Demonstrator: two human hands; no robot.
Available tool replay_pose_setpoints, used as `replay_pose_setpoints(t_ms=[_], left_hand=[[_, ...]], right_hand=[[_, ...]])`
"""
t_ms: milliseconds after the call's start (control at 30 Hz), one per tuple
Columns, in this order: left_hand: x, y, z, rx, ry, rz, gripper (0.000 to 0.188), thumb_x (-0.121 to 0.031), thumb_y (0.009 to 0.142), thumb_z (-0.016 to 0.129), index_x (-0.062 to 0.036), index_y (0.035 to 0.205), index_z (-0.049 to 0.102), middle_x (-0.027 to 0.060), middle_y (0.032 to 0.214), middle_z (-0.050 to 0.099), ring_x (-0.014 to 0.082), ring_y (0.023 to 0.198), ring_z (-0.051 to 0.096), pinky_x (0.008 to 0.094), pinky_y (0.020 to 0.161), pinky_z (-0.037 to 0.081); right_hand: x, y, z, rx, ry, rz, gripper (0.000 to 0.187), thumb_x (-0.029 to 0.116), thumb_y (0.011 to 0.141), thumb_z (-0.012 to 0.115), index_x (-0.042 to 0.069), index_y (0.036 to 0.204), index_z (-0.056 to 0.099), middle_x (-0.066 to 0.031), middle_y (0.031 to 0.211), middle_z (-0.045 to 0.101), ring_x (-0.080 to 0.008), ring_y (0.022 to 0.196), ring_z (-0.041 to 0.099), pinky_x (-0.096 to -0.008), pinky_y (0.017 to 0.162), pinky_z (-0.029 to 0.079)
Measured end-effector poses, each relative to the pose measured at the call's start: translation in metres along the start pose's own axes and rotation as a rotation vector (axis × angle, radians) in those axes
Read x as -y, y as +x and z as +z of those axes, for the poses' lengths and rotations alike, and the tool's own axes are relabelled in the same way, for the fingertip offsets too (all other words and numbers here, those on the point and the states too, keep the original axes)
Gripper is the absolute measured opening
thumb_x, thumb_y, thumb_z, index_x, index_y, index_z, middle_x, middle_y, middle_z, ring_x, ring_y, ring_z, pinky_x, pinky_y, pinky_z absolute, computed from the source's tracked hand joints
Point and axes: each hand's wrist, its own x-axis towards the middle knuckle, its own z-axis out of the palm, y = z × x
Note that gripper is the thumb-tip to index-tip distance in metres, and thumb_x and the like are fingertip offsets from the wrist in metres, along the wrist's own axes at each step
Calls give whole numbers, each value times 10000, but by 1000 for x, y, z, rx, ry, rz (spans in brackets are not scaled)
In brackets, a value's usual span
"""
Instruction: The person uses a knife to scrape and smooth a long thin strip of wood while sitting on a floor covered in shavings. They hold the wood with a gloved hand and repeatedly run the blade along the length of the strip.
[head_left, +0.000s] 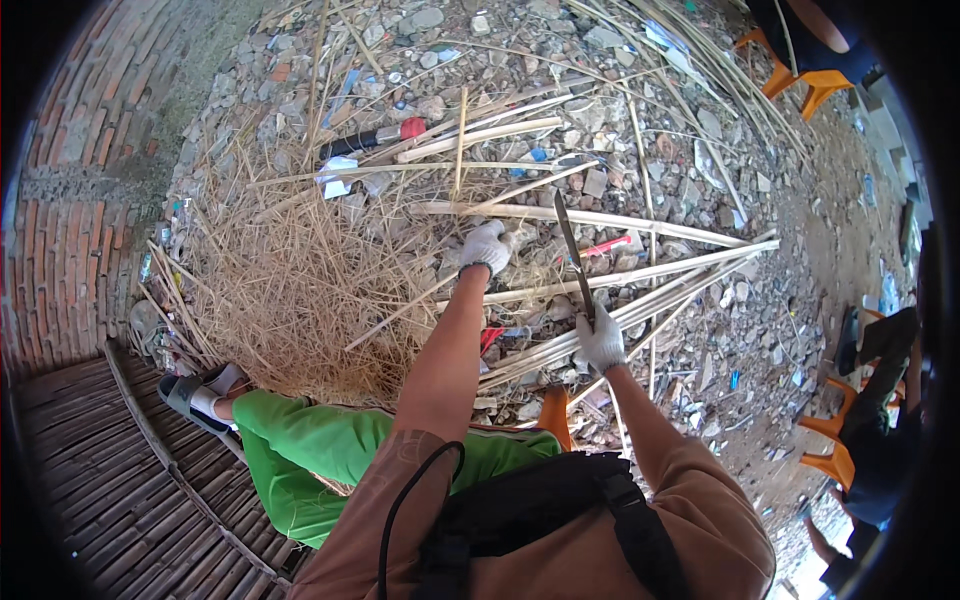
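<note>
My left hand point(485, 248), in a white glove, is closed above the straw. A thin bamboo strip point(400, 314) runs up to it from the lower left, and the fingers seem wrapped round it; the grip itself is partly hidden. In my right hand point(601, 345), also gloved, is a long machete point(573, 245), its dark blade pointing up and away. Beside that hand lies a bundle of split bamboo point(650, 305), its strips meeting at the right. A thicker bamboo strip point(600, 222) crosses beyond both hands.
Dry straw and shavings point(310, 280) cover the ground at left, with rubble point(710, 300) at right. A brick wall point(65, 270) and a slatted bamboo platform point(90, 460) border the left. People sit on orange stools point(830, 440) at the right. An orange stool leg point(555, 415) shows near me.
</note>
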Motion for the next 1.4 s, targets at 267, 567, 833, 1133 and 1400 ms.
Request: replay_pose_setpoints(t_ms=[267, 567, 833, 1133, 1400], left_hand=[[25, 16, 11, -5, -187, 77, 321, -337, 996, 760, -63, 1160, 789, 258, 1223, 752, 448, 1146, 706, 476, 996, 566], [75, 38, 46, -86, -299, 96, 310, -344, 994, 758, -80, 1150, 804, 231, 1194, 766, 448, 1140, 711, 483, 988, 582], [18, 8, 7, -14, -77, 95, 270, -323, 1022, 710, -88, 1133, 780, 234, 1096, 774, 440, 1084, 733, 507, 943, 578], [87, -79, -43, 89, -4, 165, 251, -298, 1105, 604, -80, 1075, 724, 243, 980, 727, 483, 962, 695, 529, 833, 548], [94, -90, -49, 20, 119, 92, 274, -336, 1103, 617, -87, 1139, 725, 240, 1048, 737, 482, 999, 702, 551, 878, 569]], right_hand=[[67, -8, -16, 153, -119, -85, 367, 278, 1053, 666, 34, 1327, 658, -256, 1151, 778, -464, 1073, 750, -537, 920, 592], [80, -8, -17, 200, -142, -90, 368, 253, 1043, 675, 39, 1340, 636, -239, 1103, 778, -454, 1054, 750, -538, 906, 595], [67, -7, -11, 198, -198, -73, 296, 234, 1041, 656, 56, 1272, 602, -222, 1044, 785, -454, 1012, 752, -565, 873, 591], [47, -7, -1, 158, -213, -90, 223, 247, 1050, 639, 55, 1158, 602, -253, 960, 765, -487, 923, 743, -604, 819, 576], [47, -3, -8, 159, -207, -89, 238, 264, 1039, 653, 53, 1148, 642, -241, 987, 773, -480, 947, 748, -579, 842, 584]])
